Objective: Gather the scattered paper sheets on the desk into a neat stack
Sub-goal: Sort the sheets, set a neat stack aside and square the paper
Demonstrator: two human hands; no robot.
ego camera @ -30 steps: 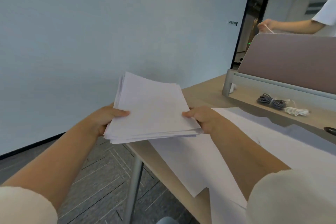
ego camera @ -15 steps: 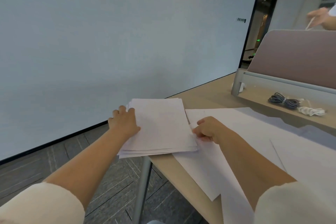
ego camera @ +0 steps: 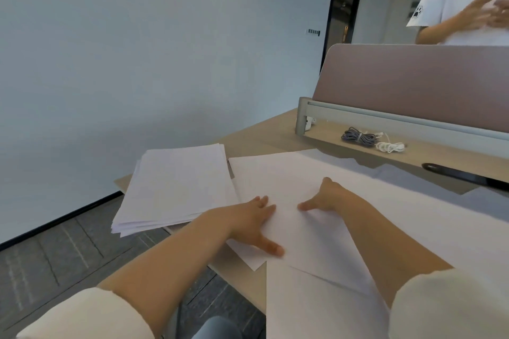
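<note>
We have moved our left hand and right hand off the stack at the counter corner; fingers spread flat on a loose sheet, pale wall beyond.

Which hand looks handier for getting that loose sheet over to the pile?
Probably the left hand: it rests at the edge of the loose sheet, right beside the stack. The right hand lies flat farther in on the sheet.
</note>
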